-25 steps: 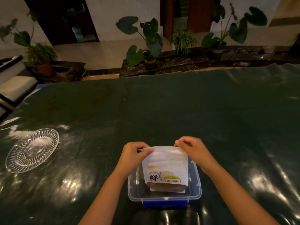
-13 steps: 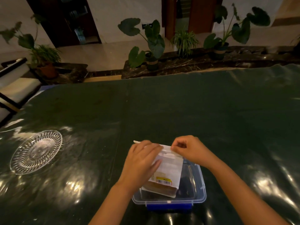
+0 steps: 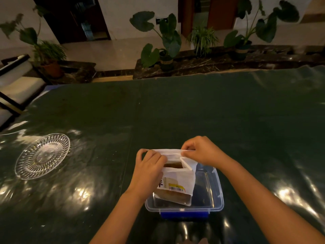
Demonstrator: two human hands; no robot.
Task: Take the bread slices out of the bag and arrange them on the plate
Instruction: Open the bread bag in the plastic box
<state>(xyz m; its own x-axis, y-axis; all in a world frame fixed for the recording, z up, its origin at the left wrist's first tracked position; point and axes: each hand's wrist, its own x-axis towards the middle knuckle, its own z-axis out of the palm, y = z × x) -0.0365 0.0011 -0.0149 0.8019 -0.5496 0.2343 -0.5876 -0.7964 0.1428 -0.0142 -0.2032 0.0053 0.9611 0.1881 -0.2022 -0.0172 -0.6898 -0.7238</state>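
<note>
A white bread bag [image 3: 178, 182] with a printed label stands tilted in a clear plastic box [image 3: 217, 194]. Its top is pulled apart, and brown bread slices [image 3: 173, 165] show through the opening. My left hand [image 3: 149, 171] grips the bag's near left side and top edge. My right hand [image 3: 202, 152] pinches the far top edge of the bag. A clear cut-glass plate [image 3: 42, 155] lies on the table far to the left, with nothing on it.
The table [image 3: 193, 111] is covered with a dark green glossy sheet. The box has a blue latch [image 3: 183, 214] at its near side. Potted plants [image 3: 167, 43] stand on a ledge beyond the far table edge, and a chair [image 3: 15, 85] is at the far left.
The bag's top was shut and is now pulled apart, showing bread inside. My left hand moved from the top corner onto the bag's side. The bag tilted a little.
</note>
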